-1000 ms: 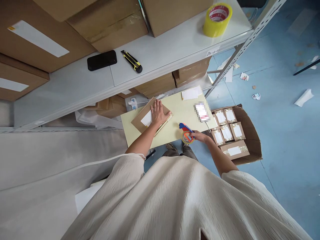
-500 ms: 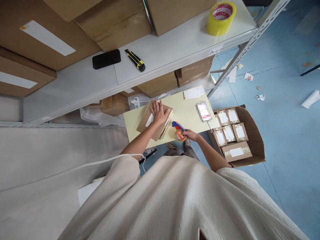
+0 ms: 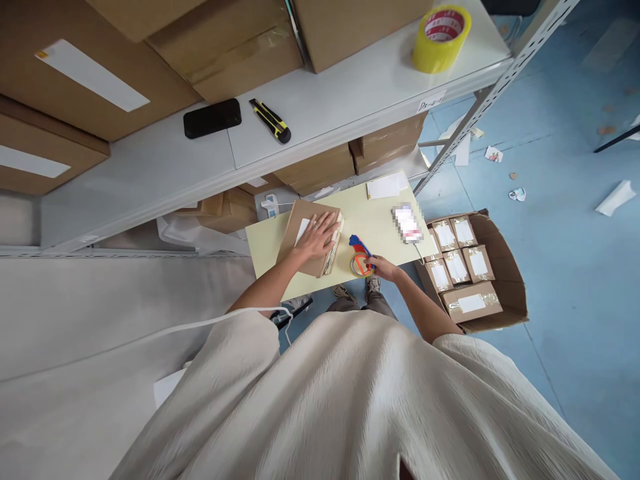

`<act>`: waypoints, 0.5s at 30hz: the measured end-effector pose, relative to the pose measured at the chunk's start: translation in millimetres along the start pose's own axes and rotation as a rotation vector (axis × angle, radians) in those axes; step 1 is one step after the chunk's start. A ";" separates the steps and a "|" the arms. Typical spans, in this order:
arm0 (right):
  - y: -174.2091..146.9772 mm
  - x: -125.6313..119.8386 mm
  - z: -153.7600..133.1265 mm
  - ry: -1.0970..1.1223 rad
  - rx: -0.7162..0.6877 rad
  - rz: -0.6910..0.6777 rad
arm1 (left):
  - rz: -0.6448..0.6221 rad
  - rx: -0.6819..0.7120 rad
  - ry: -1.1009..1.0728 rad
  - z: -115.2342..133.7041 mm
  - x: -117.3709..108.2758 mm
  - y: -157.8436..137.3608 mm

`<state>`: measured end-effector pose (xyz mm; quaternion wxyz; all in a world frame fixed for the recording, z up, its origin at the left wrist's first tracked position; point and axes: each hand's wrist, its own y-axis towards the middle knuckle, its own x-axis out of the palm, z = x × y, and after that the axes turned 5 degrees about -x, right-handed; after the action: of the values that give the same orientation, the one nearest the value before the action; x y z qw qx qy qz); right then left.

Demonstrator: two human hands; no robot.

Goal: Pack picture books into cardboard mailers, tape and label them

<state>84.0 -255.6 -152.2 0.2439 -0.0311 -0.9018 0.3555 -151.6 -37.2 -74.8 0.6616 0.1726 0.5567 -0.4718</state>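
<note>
My left hand [image 3: 319, 235] lies flat, fingers spread, on top of a brown cardboard box [image 3: 295, 241] that rests on the pale yellow table [image 3: 270, 275]. A white label on the box is partly covered by the hand, and tape shows along the box's right edge. Wrapped round the handle of a blue and red tape dispenser [image 3: 359, 248], my right hand [image 3: 384, 267] holds it at the table's front edge, just right of the box. The roll in the dispenser faces up toward me.
An open carton [image 3: 515, 300] with several small labelled boxes stands on the floor at right. White labels [image 3: 384, 187] and a blurred-out item [image 3: 407, 223] lie on the table. The shelf above bears a box cutter [image 3: 270, 121], a black phone-like object [image 3: 213, 119] and a yellow tape roll [image 3: 441, 40].
My left hand has turned and shifted right across the box, its fingers now pointing toward the taped edge. The box has rotated slightly. The tape dispenser has tilted a little and moved slightly away.
</note>
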 end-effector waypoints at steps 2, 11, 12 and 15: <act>8.8 -4.2 -8.3 0.048 -0.007 0.068 | 0.069 -0.078 -0.024 0.6 2.5 7.8; 31.3 -4.4 -35.4 0.014 0.026 0.031 | 0.168 -0.174 -0.043 -1.9 9.6 21.6; 31.2 -4.9 -35.0 0.010 0.022 0.041 | 0.169 -0.174 -0.039 -2.0 10.4 21.9; 29.7 -8.1 -33.1 -0.038 0.015 0.061 | 0.178 -0.194 -0.016 -0.9 11.5 23.5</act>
<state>102.9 -214.6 -154.3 0.2160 -0.0502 -0.9021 0.3703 -133.6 -29.9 -92.4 0.7190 0.1526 0.5768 -0.3565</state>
